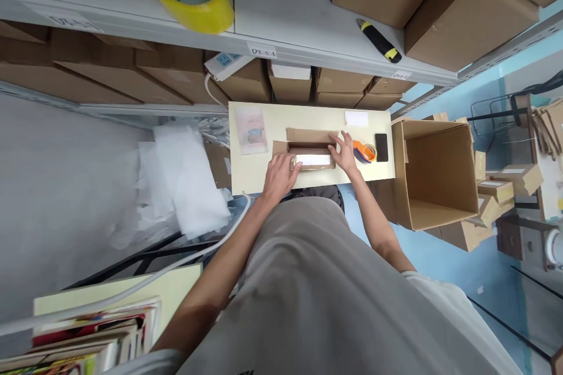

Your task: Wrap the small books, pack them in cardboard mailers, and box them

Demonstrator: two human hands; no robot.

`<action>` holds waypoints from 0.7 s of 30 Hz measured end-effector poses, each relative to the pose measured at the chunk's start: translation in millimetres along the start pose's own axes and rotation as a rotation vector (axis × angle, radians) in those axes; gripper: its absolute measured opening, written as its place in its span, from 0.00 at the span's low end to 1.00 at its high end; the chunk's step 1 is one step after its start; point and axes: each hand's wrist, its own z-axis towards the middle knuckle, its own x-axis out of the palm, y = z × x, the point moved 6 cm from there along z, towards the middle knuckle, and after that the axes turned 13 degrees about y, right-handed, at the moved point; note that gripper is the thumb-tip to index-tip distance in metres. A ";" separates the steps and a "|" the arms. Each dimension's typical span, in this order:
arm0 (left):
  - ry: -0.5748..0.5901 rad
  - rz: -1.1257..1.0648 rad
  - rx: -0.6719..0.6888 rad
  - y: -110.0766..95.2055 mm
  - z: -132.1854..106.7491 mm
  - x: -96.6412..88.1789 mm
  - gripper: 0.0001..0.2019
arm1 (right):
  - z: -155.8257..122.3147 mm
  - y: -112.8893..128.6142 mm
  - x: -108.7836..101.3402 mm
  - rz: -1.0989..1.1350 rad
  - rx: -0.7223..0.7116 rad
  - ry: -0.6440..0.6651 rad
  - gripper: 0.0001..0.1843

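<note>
A small brown cardboard box (303, 147) lies on the cream table with its flaps raised or folded out. A long white item (313, 160), perhaps a slim carton, lies along its near side; whether it is fully inside I cannot tell. My left hand (280, 176) is closed at the left end of this white item, thumb on the near side and fingers on the far side. My right hand (345, 155) is at the box's right end, fingers apart and touching the flap and edge there. An orange tape dispenser (364, 152) sits just right of it.
A phone (381, 147), a white label (356, 118) and a pinkish sheet (251, 130) are on the table (272, 117). A large open carton (440, 170) stands right. Shelves ahead hold boxes, yellow tape (220, 9) and a cutter knife (379, 41). White packing sheets (180, 176) hang left.
</note>
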 end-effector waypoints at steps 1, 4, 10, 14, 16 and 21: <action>-0.010 0.009 -0.007 0.7 -0.6 0.7 0.29 | 4.7 -1.8 -0.5 -0.009 0.004 0.020 0.28; 0.017 0.051 0.003 2.7 4.8 6.3 0.35 | 15.3 -5.8 -2.7 -0.025 0.002 0.057 0.29; 0.095 0.091 0.078 -1.2 7.4 13.0 0.30 | 26.8 -8.0 -3.7 -0.060 0.001 0.126 0.29; 0.097 0.019 0.147 -7.7 -10.8 9.2 0.15 | 27.4 -4.4 -4.4 -0.064 -0.016 0.136 0.27; 0.121 0.005 0.167 -6.5 -17.1 11.9 0.14 | 27.2 -1.7 -3.6 -0.081 -0.007 0.139 0.25; 0.167 0.045 0.144 9.8 -18.1 30.3 0.12 | 26.4 6.4 0.9 -0.122 0.026 0.139 0.20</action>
